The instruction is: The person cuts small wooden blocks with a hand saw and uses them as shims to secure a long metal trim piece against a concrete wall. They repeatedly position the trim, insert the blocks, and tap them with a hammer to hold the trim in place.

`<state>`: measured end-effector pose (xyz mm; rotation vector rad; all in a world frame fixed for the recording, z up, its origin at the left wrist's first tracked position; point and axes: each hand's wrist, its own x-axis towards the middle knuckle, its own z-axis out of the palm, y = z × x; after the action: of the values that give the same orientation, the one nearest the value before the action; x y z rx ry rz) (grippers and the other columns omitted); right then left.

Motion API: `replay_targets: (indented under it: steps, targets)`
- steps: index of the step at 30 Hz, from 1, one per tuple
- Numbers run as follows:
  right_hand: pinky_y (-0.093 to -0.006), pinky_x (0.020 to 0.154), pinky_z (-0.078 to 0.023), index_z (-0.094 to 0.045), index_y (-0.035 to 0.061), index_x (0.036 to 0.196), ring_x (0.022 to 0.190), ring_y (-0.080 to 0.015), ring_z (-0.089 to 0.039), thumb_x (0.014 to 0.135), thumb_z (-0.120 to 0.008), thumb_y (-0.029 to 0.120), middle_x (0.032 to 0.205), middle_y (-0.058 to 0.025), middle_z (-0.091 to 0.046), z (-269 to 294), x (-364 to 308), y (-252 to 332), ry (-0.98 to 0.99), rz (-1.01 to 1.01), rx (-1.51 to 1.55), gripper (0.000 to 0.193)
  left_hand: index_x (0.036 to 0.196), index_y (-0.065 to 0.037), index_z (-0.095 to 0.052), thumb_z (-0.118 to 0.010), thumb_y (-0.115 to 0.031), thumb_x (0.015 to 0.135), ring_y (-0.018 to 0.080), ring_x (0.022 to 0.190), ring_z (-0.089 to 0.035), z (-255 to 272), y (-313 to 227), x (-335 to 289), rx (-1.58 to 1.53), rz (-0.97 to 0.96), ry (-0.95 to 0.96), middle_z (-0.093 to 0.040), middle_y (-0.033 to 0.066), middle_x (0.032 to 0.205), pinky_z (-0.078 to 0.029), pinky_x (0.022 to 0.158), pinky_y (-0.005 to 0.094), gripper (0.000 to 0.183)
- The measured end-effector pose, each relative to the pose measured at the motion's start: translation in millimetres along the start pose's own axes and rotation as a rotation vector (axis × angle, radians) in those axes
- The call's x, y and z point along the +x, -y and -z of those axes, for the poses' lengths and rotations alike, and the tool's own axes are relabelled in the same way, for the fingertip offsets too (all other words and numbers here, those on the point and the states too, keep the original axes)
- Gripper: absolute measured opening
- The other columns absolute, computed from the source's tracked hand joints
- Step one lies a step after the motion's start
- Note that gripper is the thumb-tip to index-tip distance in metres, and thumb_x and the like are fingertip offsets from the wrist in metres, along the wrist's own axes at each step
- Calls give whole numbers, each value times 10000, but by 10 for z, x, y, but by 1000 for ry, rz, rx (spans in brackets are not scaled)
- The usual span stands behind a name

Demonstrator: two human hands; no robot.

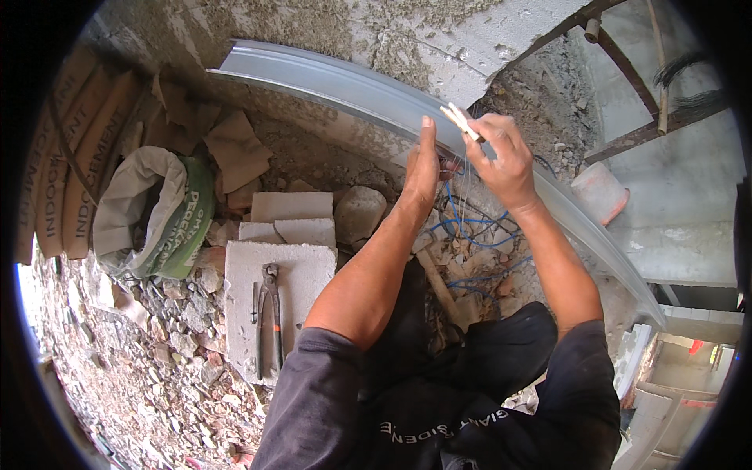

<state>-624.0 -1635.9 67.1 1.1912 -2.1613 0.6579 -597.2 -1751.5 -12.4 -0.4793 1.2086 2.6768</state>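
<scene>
My right hand is closed in a pinch around a pale, narrow stick-like piece, raised in front of the metal channel. Several thin strands hang below it, between my hands. My left hand is beside them, thumb pointing up and fingers curled inward; what they hold, if anything, is hidden. Behind both hands a long grey metal channel runs along the foot of the rough wall, bending down to the right. Blue cord lies loosely on the rubble under my hands.
Pincers with dark and orange handles lie on a pale block left of my arm. A green and white sack stands further left, near stacked brown paper bags. Broken stones cover the ground. A rusty metal frame is at upper right.
</scene>
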Motion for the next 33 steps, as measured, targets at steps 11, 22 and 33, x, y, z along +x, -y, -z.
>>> replay_targets:
  steps: [11,22,33]
  targets:
    - [-351,717,-495,-576,33,963,845,-275,-601,704,-665,-46,955,-110,-595,-167,-248,88,19,-115,100,285,976,-21,-599,-364,-636,862,143,670,-530,-57,33,17,-3,-40,-132,-578,65,794,-448,591,294,668]
    - [-256,705,-476,-617,-15,1021,827,-107,-590,840,-645,108,893,-56,-646,-217,-299,105,-40,-637,363,221,984,-13,-569,-401,-530,885,143,689,-521,-115,5,-25,86,-34,-202,-540,46,776,-441,573,311,553]
    - [-257,672,-482,-627,-9,1007,764,-122,-598,842,-635,121,879,-87,-654,-366,-237,154,-191,-801,448,210,970,-4,-577,-410,-505,894,144,665,-518,-119,20,-16,67,-36,-197,-519,44,733,-427,558,305,534]
